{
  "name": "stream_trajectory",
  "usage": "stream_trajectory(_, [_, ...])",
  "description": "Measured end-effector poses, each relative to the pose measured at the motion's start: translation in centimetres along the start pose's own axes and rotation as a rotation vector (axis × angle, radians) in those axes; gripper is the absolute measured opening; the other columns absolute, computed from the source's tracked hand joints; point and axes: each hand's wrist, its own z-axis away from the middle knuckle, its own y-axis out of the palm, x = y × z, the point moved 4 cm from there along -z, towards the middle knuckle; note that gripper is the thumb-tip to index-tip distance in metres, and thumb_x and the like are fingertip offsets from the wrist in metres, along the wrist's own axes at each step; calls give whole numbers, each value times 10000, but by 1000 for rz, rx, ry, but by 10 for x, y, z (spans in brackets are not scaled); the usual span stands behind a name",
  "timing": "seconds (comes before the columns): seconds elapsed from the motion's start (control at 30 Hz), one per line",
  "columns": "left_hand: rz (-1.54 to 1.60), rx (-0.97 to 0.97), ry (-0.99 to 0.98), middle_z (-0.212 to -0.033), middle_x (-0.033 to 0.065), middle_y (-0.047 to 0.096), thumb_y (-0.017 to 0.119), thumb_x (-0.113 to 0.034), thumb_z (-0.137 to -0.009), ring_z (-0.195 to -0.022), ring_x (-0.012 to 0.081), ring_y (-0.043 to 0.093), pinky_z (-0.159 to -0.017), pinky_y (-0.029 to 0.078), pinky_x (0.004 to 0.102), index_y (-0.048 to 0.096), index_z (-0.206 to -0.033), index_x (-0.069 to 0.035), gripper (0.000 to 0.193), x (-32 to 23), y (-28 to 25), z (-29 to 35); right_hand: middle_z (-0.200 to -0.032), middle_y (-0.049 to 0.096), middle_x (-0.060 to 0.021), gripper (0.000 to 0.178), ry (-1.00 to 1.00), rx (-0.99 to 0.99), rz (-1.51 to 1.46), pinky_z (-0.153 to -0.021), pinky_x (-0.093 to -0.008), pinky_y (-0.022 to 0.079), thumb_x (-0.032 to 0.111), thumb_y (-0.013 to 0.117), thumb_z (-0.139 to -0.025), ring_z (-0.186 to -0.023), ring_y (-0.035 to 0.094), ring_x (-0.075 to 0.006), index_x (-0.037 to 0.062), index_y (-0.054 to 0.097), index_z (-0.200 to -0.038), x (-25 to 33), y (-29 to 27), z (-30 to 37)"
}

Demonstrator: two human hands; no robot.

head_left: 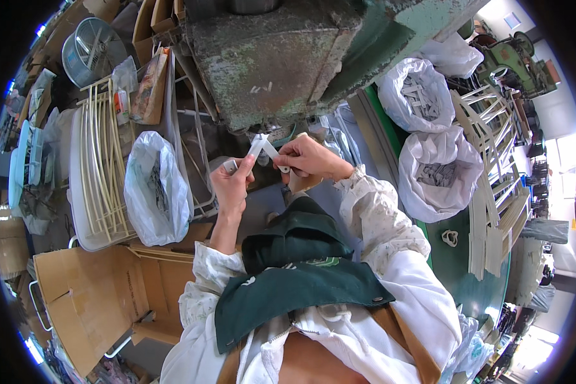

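My left hand (232, 185) is closed, thumb on top, around a light-coloured flat strip (257, 146). A rounded light end with a hole shows beside that thumb. My right hand (308, 157) pinches a second flat strip (271, 151), whose lower end has a small hole. At their far ends the two strips meet in an upside-down V, just under the working end of a worn green machine (269, 70). Whether they are fastened together there, I cannot tell.
To the left stands a white bag (157, 211) of grey parts, beside a rack of pale curved rods (99, 160) and an open cardboard box (86, 294). On the right, two white bags (411, 179) (390, 83) of metal pieces rest on a green table (457, 269) near stacked slatted frames (493, 237).
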Motion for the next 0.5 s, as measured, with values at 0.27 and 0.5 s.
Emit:
stream_trajectory(0.27, [94,-46,-32,-540,-18,537,757,-159,-774,-424,22,431,-389,251,169,661,-722,-61,147,2,-3,4,-636,639,-55,244,5,17,-68,-392,-196,284,188,592,-910,-418,388,-26,-35,651,-831,0,1,0])
stream_trajectory(0.5, [101,45,-62,-620,22,590,725,-154,-807,-463,40,446,-425,280,174,657,-855,-4,172,-15,3,7,-653,643,-46,230,-41,-58,-81,-405,-205,323,187,575,-914,-425,406,-35,-20,645,-843,18,0,18])
